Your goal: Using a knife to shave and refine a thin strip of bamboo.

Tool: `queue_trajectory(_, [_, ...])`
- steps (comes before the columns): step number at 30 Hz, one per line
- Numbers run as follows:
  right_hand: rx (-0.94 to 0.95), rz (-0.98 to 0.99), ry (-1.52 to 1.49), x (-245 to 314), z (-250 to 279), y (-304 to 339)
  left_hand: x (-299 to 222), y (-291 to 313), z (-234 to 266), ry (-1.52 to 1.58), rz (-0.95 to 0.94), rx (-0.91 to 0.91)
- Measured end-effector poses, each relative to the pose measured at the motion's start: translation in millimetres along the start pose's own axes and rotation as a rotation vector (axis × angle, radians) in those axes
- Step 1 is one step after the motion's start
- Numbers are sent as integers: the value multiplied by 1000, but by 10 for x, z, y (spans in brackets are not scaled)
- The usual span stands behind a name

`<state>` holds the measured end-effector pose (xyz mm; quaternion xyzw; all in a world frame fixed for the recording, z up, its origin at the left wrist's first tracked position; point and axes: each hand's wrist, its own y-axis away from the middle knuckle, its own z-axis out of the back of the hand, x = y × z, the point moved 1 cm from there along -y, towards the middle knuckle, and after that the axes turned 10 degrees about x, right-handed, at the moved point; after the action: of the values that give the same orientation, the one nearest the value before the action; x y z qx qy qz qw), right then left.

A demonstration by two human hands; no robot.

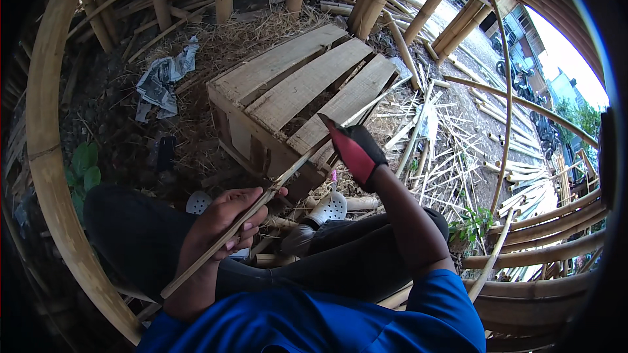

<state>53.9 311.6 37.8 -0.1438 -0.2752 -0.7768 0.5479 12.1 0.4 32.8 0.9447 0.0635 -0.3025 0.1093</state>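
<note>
A long, thin bamboo strip (208,254) slants from low left up toward the wooden crate. My bare left hand (230,222) is closed around its lower part. A small dark thing sits by the left thumb, too small to make out. Farther up the strip is my right hand (356,150), in a red and black glove. Its fingers appear closed over the strip, though the glove hides the grip. Beyond the glove, a pale length of strip shows above the crate. The slatted wooden crate (297,78) stands just past both hands.
Split bamboo pieces (451,137) lie scattered at right. Crumpled newspaper (167,78) rests on straw-littered ground at left. A curved bamboo pole (49,157) rises close on the left, and bamboo rails (536,258) stand at lower right. Light clogs (329,208) show below the crate.
</note>
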Motion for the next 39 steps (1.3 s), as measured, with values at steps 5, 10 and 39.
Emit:
queue_trajectory(5, [-69, -174, 8, -128, 111, -112, -4, 34, 13, 55, -7, 24])
queue_trajectory(10, [-115, -255, 32, 72, -215, 9, -5, -17, -49, 38, 17, 13])
queue_trajectory(39, [10, 183, 249, 19, 28, 225, 16, -9, -29, 9, -3, 11])
